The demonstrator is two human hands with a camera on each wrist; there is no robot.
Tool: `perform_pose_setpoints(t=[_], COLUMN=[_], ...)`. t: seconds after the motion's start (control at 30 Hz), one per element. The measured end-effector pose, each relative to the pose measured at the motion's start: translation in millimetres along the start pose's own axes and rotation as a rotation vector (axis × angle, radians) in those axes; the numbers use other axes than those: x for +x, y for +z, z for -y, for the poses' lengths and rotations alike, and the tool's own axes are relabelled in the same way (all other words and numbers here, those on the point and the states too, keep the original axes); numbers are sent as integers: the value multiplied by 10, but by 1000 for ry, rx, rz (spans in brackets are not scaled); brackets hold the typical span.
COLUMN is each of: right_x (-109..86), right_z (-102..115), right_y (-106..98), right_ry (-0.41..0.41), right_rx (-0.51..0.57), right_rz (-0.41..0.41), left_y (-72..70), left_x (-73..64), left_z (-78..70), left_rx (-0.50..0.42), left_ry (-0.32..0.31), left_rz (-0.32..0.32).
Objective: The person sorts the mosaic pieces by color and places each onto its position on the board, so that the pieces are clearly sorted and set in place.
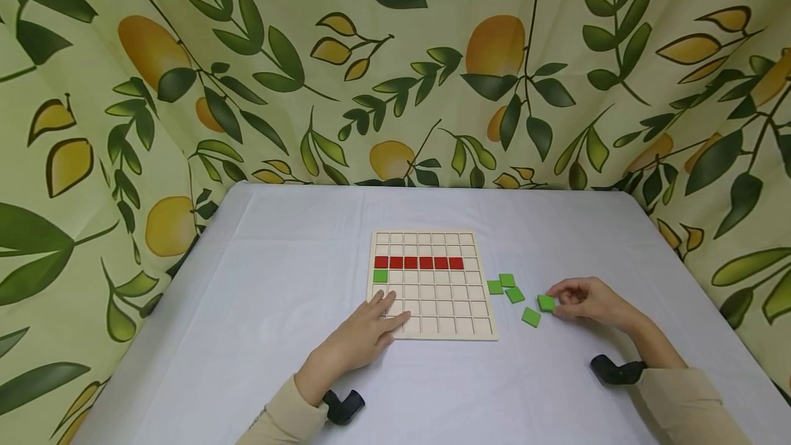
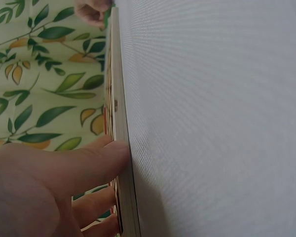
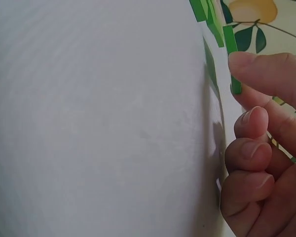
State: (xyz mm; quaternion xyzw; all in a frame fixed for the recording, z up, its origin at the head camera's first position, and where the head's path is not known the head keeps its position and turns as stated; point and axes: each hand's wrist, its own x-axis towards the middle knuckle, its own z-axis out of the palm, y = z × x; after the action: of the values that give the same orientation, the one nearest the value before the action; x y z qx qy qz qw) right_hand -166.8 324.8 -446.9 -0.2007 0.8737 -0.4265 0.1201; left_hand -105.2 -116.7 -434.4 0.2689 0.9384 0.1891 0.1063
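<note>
A pale square grid board [image 1: 445,307] lies on the table, with a row of several red tiles [image 1: 410,263] in its cells. Below the left end of that row sits one green tile [image 1: 380,276]. My left hand [image 1: 364,332] rests on the board's near left corner, fingers spread over the cells; in the left wrist view its thumb [image 2: 101,160] touches the board's side edge. Right of the board, my right hand [image 1: 596,304] pinches another green tile [image 3: 232,59] between thumb and index finger, slightly above the cloth. Its other fingers are curled in.
Several loose green tiles [image 1: 515,294] lie between the board's right edge and my right hand. A white cloth [image 1: 278,259] covers the table. A curtain with leaves and fruit [image 1: 395,88] hangs behind it and at both sides. Black wrist mounts [image 1: 618,371] sit at both cuffs.
</note>
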Motion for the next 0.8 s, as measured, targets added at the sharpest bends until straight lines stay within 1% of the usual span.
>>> perform_pose_setpoints(t=[0.1,0.33,0.63,0.8], right_x=[8,29,79,126], right_z=[18,35,63,97], right_y=[6,16,57,79], right_ry=[34,24,81,91], right_rx=[0,-5,-32,-38], right_rz=[-7,-6,-33,-30], left_y=[-1,2,-1,-12], left_x=[-3,-12,-13,-12], left_z=[-4,-9,-14,-24], left_rx=[3,11,22,17], left_ry=[2,0,4,1], left_rz=[2,-1,-2,3])
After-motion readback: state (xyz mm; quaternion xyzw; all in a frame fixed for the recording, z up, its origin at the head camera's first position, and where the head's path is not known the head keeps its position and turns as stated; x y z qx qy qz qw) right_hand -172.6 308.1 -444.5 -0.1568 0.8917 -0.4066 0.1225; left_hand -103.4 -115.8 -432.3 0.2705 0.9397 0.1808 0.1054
